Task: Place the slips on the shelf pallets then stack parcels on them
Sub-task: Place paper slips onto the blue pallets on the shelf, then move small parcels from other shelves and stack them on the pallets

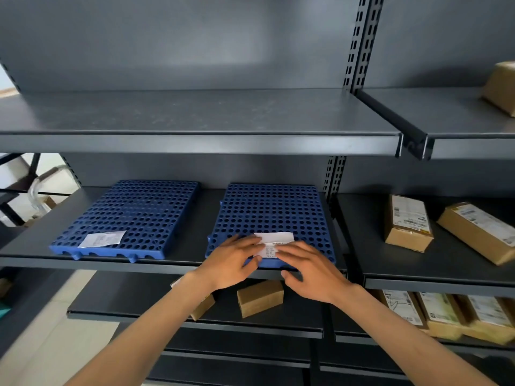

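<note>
Two blue perforated pallets lie on the middle shelf: a left pallet (133,210) and a right pallet (273,210). A white slip (102,238) rests flat on the left pallet's front edge. A second white slip (274,240) lies at the front of the right pallet. My left hand (232,260) and my right hand (309,271) rest flat on this slip, fingers spread, covering its lower part. Brown parcels (408,222) with labels lie on the shelf to the right.
The dark upper shelf (195,135) overhangs the pallets. One more parcel (501,87) sits at its far right. A lower shelf holds a small box (260,298) under my hands and several labelled parcels (446,316) at the right. Pale floor shows at lower left.
</note>
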A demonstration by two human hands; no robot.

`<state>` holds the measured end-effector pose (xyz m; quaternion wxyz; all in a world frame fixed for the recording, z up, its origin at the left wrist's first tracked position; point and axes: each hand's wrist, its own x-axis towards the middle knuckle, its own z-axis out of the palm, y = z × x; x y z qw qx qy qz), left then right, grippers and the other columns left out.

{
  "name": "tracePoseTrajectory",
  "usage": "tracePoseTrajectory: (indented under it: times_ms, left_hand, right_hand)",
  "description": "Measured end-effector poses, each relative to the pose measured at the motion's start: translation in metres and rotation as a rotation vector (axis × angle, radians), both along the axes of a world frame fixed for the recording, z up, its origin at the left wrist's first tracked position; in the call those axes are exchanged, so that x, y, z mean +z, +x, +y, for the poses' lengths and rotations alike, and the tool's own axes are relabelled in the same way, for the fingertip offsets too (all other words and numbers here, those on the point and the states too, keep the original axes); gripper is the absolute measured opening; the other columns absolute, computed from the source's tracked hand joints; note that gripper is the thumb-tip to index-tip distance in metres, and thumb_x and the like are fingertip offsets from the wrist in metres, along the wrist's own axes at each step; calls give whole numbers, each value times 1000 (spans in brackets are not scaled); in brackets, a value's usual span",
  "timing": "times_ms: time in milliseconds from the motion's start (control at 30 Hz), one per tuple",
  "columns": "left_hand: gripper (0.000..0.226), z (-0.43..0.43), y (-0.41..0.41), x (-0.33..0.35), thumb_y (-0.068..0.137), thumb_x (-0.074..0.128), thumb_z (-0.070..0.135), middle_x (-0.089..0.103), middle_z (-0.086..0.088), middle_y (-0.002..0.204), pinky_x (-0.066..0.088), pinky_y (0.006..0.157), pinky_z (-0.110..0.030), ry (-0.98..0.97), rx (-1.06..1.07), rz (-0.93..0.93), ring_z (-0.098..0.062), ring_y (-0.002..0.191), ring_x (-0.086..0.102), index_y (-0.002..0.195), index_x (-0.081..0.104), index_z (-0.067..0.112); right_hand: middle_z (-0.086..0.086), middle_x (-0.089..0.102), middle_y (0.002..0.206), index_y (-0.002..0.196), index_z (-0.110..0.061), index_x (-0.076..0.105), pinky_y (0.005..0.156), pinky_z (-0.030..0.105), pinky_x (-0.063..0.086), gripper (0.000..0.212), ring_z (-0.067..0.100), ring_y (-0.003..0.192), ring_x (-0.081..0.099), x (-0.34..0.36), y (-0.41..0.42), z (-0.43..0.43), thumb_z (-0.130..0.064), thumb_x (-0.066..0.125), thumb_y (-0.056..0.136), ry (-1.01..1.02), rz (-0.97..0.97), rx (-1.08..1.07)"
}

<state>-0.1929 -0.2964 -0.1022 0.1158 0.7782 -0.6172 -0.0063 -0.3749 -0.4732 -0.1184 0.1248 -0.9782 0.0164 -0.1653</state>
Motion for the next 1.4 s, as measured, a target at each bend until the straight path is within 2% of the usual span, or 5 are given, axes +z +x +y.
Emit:
tracePoseTrajectory:
  times_ms: [267,600,1000,1200,1400]
  left_hand:
    - [46,-5,-16,-3,103,31,49,46,9,149,-9,120,-45,-35,130,-109,-11,146,27,139,50,28]
    - [54,-12,-26,-8,101,19,50,63,7,129,2,117,-62,-94,185,-231,-20,136,44,124,63,29]
    - [69,20,-7,-13,100,11,58,-5,7,165,-8,122,-45,10,56,-12,-10,148,-18,157,6,19]
    - [35,95,6,-30,101,42,31,60,2,134,41,101,-34,-451,-67,59,-17,126,51,128,60,17]
    - [29,163,29,-97,93,54,16,71,-1,105,51,84,-42,-236,73,265,-22,97,64,120,64,16]
  right_hand:
    - [-1,48,144,139,-21,44,120,32,17,52,14,138,37,3,6,2,-42,49,91,40,-10,-107]
    - [7,60,131,134,-11,51,115,32,25,51,19,126,53,-2,3,18,-22,62,86,-144,-90,-191]
    - [15,48,144,131,1,56,116,45,29,46,26,138,40,-3,15,51,-12,63,87,-220,-159,-282]
    - [11,51,142,127,-2,59,112,44,36,37,26,137,41,-5,24,115,-11,53,91,-155,-273,-297]
    - [3,64,100,104,-12,67,77,38,53,23,23,89,58,-69,55,210,-14,54,85,38,-163,-356]
